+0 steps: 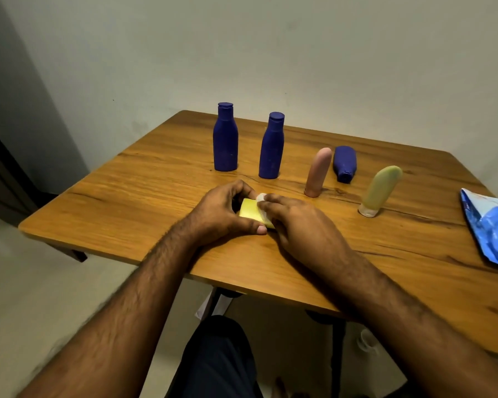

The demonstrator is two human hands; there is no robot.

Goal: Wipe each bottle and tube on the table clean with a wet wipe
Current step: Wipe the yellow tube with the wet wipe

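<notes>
Left hand (222, 211) curled round yellow tube (252, 215) lying at table (127, 196) centre; right hand (296, 222) pressing wet wipe (261, 197) on it. Better to roll tube, wiping every side, cap included

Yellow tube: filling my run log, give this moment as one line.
yellow tube: lying on table | left hand: grips it | right hand: presses wet wipe on it

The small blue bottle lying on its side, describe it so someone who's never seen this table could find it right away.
On the wooden table, look right of the two tall upright blue bottles. The small blue bottle lies just behind the gap between the pink tube and the yellow-green tube. It alone lies on its side.
</notes>
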